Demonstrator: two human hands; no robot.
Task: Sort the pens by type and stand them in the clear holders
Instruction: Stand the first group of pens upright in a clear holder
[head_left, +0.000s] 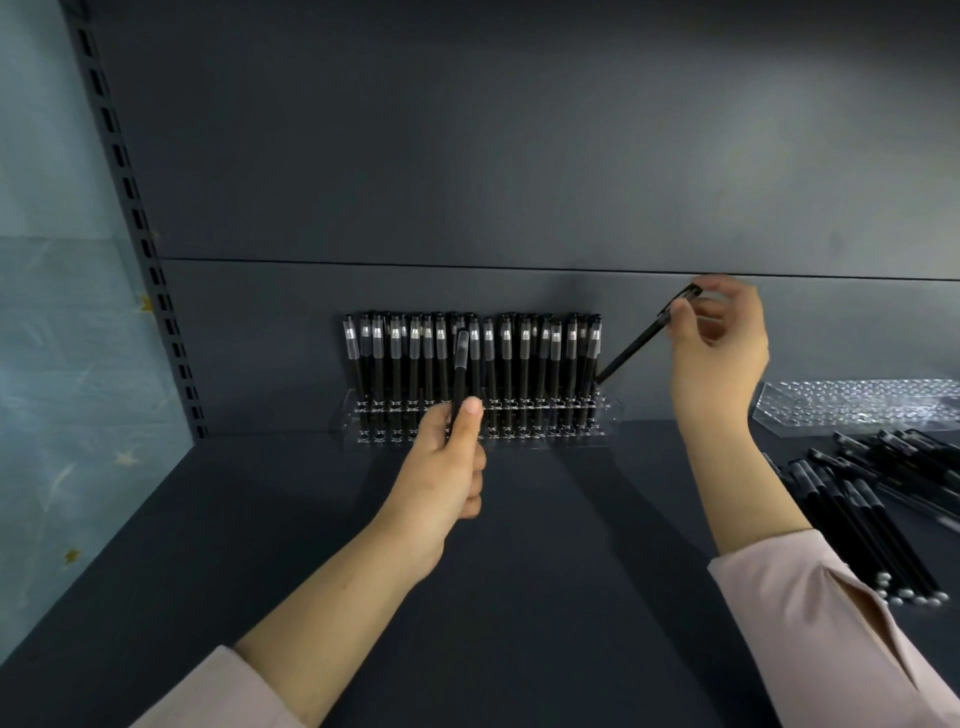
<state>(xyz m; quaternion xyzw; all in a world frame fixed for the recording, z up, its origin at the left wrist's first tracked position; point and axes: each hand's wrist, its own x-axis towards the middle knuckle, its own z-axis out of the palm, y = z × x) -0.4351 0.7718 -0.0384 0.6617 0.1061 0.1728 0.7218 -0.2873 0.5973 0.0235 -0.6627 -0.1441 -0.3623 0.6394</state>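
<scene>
Pink sleeves (831, 623) cut off at bottom. Left hand (441, 467) grips an upright pen (460, 374) at centre; right hand (719, 353) pinches a tilted pen (636, 343) beside the filled clear holder (608, 415). Loose pens (872, 509) cropped at right.

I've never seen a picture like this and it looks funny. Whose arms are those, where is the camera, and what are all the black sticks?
The camera sits on a person's head, looking down, so you see their own arms. The black sticks are pens. The left hand holds one pen upright. The right hand holds another, slanted pen, its lower end near the right end of a clear holder where many pens already stand in rows. More loose pens lie in a heap on the dark shelf at the right. Behind them lies a second clear holder, with no pens showing in it.
</scene>
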